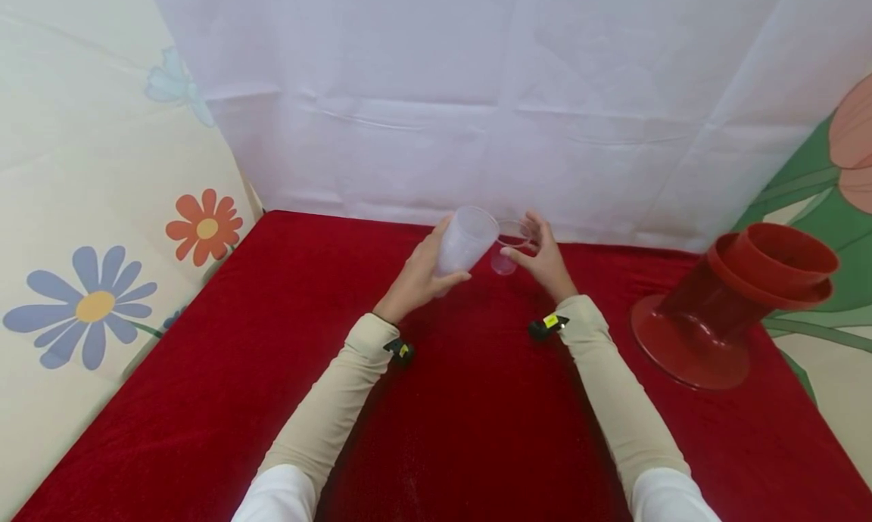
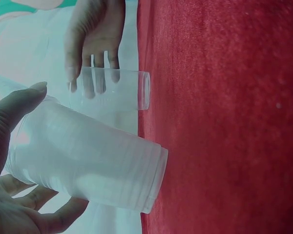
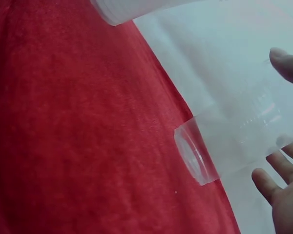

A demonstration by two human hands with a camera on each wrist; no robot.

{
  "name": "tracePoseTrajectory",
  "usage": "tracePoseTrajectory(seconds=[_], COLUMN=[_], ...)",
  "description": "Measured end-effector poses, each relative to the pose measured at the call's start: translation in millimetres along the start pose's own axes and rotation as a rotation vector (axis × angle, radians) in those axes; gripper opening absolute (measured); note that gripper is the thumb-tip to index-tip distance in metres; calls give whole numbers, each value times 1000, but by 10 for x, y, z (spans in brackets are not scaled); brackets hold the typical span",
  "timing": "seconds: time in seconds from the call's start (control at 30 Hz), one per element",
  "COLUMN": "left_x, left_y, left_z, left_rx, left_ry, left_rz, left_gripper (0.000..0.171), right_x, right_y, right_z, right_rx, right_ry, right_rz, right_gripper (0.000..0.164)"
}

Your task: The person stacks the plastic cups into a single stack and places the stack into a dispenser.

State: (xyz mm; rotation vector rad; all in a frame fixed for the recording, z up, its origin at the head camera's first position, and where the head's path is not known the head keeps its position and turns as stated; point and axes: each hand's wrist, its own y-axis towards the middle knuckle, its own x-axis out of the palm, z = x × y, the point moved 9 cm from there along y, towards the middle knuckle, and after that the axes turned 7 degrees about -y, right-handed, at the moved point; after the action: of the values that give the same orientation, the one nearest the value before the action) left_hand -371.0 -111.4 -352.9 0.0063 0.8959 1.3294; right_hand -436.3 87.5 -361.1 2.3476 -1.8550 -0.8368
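My left hand [image 1: 421,272] grips a stack of nested translucent plastic cups [image 1: 465,243], with thumb and fingers on opposite sides. The stack leans toward the right, and several closely spaced edges show near its base in the left wrist view. Close beside it, my right hand [image 1: 545,259] holds a single clear plastic cup [image 3: 234,139] near its rim. This cup stands nearly upright in the head view, mouth up. Through its clear wall, the right hand's fingers [image 2: 100,80] show in the left wrist view.
A red stand [image 1: 725,310] with a round base and a tilted, ringed cylinder is on the right of the red cloth-covered table [image 1: 470,416]. A white cloth backdrop [image 1: 409,113] hangs just behind the hands, and flower-printed cloth [image 1: 95,166] lines both sides.
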Motion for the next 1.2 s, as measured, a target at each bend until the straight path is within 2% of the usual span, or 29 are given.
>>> tracePoseTrajectory(seconds=[0.7, 1.2], left_x=[3, -3], left_y=[-4, -4], left_z=[0, 7], left_rx=[-10, -13], left_ry=[5, -2], left_rz=[6, 8], left_gripper=[99, 98], right_x=[55, 6], right_y=[5, -4], right_z=[51, 8], right_rx=[-18, -13], right_ry=[28, 31], right_rz=[-6, -12], right_gripper=[69, 72])
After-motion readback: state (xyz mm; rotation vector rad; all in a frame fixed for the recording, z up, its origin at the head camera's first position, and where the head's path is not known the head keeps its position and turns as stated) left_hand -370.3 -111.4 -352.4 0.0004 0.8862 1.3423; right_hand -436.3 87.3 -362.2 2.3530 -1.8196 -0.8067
